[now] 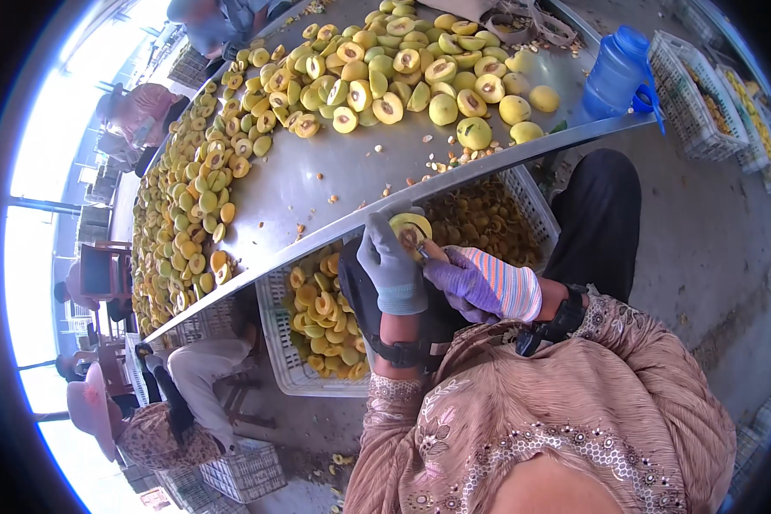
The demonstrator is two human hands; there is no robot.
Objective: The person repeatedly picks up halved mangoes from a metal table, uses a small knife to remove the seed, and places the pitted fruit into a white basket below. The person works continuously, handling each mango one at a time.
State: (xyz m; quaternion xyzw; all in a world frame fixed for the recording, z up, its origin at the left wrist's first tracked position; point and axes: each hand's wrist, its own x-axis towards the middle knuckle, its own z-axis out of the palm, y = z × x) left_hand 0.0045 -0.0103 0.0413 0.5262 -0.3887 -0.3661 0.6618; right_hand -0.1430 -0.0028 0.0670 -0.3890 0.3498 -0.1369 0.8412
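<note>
Taking the hands as the clock's centre, the metal table [308,206] spans nine to one o'clock, bearing a large heap of halved fruit [385,68], many with brown centres showing; this looks like the bulk still left. At eight o'clock, a pale crate [317,385] holds yellow halves [330,317], probably the finished share. At two, another crate [531,201] holds brown bits, perhaps removed stones. At one o'clock sit a few seemingly uncut fruits [474,133]. The gloved left hand [390,261] is clasped around one fruit half [409,231], brown centre showing, so apparently midway; the right hand [467,278] grips a slim tool [421,250] against its cut face.
</note>
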